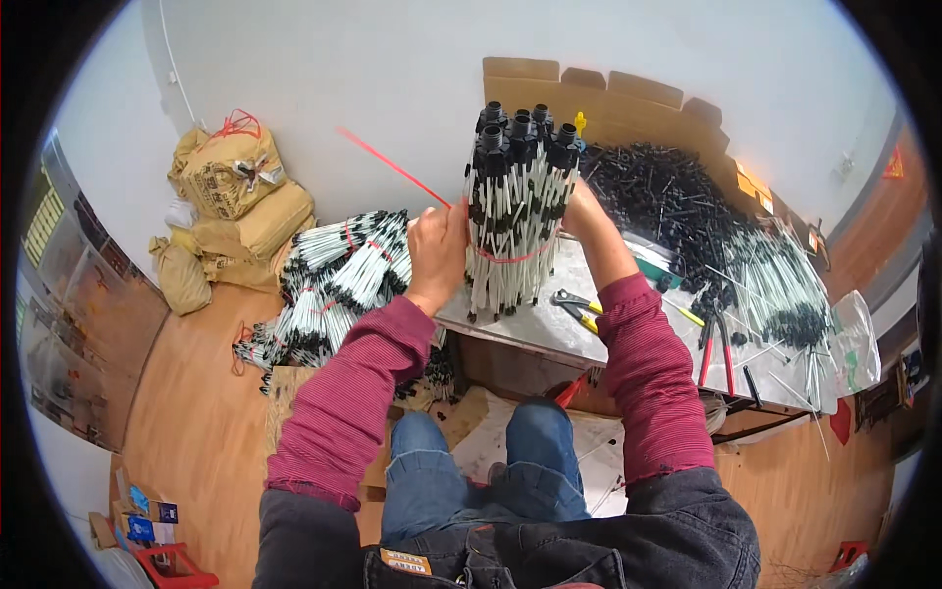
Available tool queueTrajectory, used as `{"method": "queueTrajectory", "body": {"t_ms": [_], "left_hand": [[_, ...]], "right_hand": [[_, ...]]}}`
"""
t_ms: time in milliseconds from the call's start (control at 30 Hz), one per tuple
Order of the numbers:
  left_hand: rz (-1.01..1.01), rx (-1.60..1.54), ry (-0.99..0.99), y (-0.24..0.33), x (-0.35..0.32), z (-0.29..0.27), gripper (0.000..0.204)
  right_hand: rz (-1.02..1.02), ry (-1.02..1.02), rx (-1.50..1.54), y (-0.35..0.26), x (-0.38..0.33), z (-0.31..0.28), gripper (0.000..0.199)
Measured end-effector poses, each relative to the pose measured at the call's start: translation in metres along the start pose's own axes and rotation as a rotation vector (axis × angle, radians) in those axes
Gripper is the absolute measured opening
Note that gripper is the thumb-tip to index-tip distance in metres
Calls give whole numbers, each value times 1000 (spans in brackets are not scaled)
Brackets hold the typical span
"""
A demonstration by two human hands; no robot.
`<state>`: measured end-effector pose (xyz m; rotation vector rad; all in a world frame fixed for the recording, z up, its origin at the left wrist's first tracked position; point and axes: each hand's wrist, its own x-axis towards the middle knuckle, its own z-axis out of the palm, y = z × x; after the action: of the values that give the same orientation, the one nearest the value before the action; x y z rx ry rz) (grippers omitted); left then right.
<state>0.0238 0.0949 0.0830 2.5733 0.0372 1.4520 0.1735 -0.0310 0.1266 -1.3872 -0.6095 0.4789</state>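
A tall bundle of thin white rods [517, 221] with black fittings stands upright on the edge of the table. Several black threaded sockets [522, 126] crown it, and a red band [512, 259] circles its lower half. My left hand [438, 250] is closed at the bundle's left side, on a red strip [388, 165] whose free end sticks out up and to the left. On the other side, my right hand [583, 210] reaches round the bundle's back right, its fingers hidden behind the rods.
Pliers with yellow handles [579, 306] and red-handled pliers [727, 353] lie on the table [648, 346]. Behind are a heap of black parts [662, 201] and loose pale rods [775, 270]. Tied rod bundles [368, 265] pile up at left, near brown sacks [240, 187].
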Motion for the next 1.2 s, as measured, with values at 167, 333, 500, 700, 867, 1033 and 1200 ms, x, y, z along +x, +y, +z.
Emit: {"method": "queueTrajectory", "body": {"t_ms": [167,333,500,700,867,1033,1200], "left_hand": [[-191,-396,308,18,2,23,21],[-257,-641,477,25,14,43,24],[-508,-771,341,60,8,33,26],[-276,-734,351,110,15,-31,28],[-232,-842,205,136,-30,-65,33],[-345,-982,100,147,-115,-83,26],[-746,-870,-170,143,-238,-77,37]], "right_hand": [[-59,-19,-175,-18,-22,9,20],[-206,-70,-182,-10,-27,1,32],[-187,-208,-30,-12,-40,-4,28],[-155,-405,239,-8,-74,-3,25],[-62,-494,514,18,-138,-5,25],[101,-557,862,75,-207,8,29],[285,-226,166,122,-251,55,41]]}}
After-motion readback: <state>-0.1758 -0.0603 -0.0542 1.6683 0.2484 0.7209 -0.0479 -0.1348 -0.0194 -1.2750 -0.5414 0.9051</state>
